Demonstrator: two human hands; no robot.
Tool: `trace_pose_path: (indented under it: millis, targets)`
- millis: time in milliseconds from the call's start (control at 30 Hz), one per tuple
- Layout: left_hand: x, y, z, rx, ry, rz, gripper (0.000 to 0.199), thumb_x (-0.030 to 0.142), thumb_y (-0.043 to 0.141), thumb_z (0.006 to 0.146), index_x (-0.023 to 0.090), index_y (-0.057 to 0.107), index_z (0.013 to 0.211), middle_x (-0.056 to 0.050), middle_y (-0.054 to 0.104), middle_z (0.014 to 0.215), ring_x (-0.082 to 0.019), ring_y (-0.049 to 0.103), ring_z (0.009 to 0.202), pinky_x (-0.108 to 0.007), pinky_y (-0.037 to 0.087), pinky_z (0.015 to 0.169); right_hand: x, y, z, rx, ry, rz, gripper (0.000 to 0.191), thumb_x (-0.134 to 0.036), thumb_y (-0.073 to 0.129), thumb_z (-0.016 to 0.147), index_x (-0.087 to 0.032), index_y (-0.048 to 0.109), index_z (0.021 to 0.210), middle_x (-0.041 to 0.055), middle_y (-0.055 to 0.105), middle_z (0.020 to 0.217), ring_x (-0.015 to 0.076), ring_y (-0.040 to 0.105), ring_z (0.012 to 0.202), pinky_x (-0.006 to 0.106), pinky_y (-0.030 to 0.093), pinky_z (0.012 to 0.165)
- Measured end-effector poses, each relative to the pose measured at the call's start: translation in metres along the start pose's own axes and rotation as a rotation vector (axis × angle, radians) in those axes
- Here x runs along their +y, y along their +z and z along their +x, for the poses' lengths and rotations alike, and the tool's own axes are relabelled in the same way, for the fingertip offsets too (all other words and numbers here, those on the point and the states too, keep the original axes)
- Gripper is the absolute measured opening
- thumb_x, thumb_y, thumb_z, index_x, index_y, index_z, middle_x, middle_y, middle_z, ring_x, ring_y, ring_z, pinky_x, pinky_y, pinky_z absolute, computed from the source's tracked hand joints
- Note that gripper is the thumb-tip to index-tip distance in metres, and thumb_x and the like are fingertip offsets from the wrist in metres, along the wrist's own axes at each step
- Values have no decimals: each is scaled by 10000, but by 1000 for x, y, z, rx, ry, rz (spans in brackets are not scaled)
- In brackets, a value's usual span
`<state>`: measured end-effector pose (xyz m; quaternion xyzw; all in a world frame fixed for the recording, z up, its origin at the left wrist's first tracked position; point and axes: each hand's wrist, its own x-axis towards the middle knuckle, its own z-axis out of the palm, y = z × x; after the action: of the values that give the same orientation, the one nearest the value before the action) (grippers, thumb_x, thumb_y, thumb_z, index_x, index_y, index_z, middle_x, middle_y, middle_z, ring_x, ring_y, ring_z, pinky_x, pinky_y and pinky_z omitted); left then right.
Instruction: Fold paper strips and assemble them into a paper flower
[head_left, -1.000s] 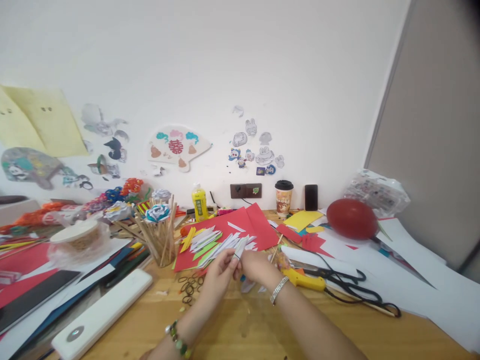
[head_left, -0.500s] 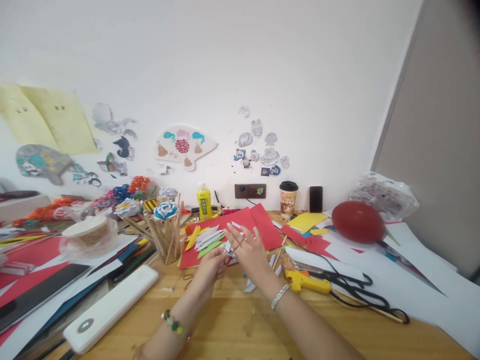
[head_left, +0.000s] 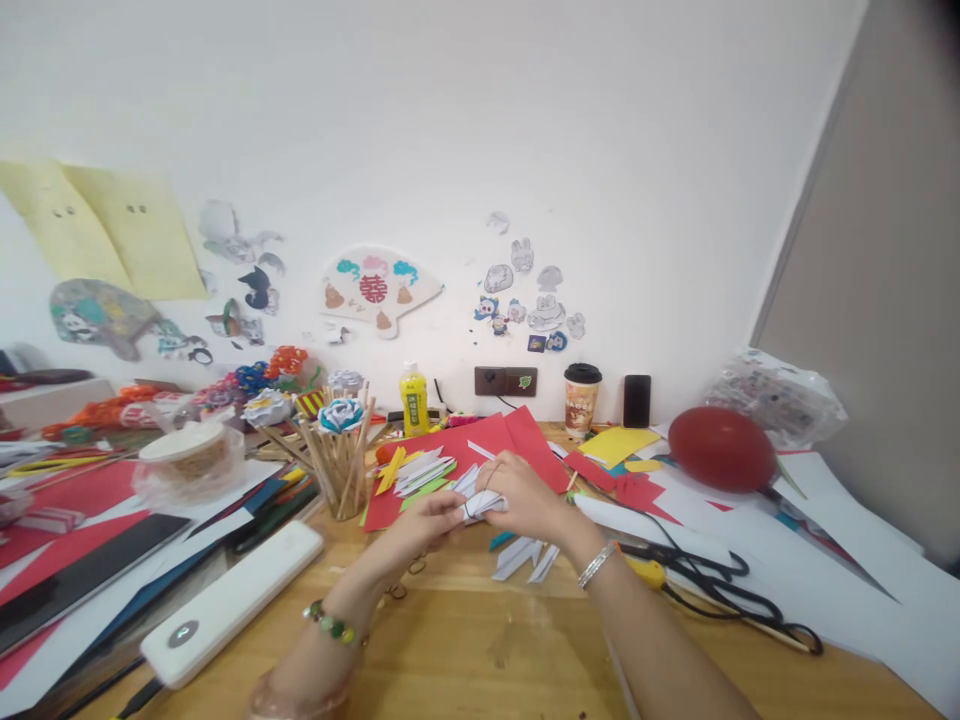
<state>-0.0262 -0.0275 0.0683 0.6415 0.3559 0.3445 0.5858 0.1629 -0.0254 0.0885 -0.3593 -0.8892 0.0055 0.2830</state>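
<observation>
I see the left hand angled inward, pinching the folded white paper — the right hand arches knuckles-up, fingers curled around its other end.

Only a red 囍 (dbl-happiness char.) on the white fan-shaped cutout reads clearly, w/ vert. Chinese chars. on the yellow bottle too sm. to be sure of, plus blurred, illeg. lettering on the paper cup, approx. mid-height.
</observation>
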Motion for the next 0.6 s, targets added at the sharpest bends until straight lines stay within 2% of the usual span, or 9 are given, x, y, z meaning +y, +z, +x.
trace_pose_path:
  millis: [167, 267, 333, 400, 467, 600]
  targets:
    - [13, 1, -9, -114, 2, -78, 245, 389, 667, 669, 160, 623, 744, 46, 393, 547, -57, 228, 451, -214, 129, 439, -4, -20, -1, -111, -52, 225, 112, -134, 631, 679, -202, 644, 767, -5, 636, 828, 148, 517, 878, 271, 365, 865]
    - [14, 2, -10, -133, 28, -111, 253, 383, 675, 669, 149, 620, 747, 49, 388, 542, -53, 233, 454, -215, 125, 446, -10, -32, -2, -169, -54, 265, 270, -132, 613, 698, -223, 647, 950, 13, 628, 1049, 170, 483, 1004, 301, 340, 922]
    - [12, 5, -10, -169, 39, -145, 266, 383, 680, 667, 138, 611, 745, 51, 388, 538, -48, 237, 450, -215, 121, 447, -14, -35, -1, -212, -58, 276, 411, -165, 595, 730, -246, 576, 1133, 23, 554, 1213, 185, 441, 1067, 325, 322, 954]
    - [9, 9, -9, -221, 27, -201, 284, 393, 682, 663, 134, 592, 739, 53, 391, 531, -44, 231, 442, -214, 123, 446, -17, -34, 0, -246, -66, 290, 514, -190, 579, 752, -249, 479, 1253, 36, 493, 1284, 192, 413, 1091, 330, 319, 966]
    - [6, 12, -8, -250, 10, -259, 302, 408, 681, 662, 137, 561, 719, 58, 384, 526, -39, 209, 434, -211, 124, 443, -19, -30, 1, -277, -53, 330, 589, -145, 563, 743, -239, 414, 1305, 47, 460, 1296, 186, 388, 1121, 309, 320, 973]
    - [3, 16, -5, -198, 56, -293, 311, 395, 683, 671, 142, 503, 674, 62, 391, 520, -30, 198, 424, -205, 123, 432, -20, -19, 0, -271, 74, 449, 629, -73, 533, 712, -261, 413, 1300, 33, 453, 1226, 144, 409, 1136, 273, 305, 992]
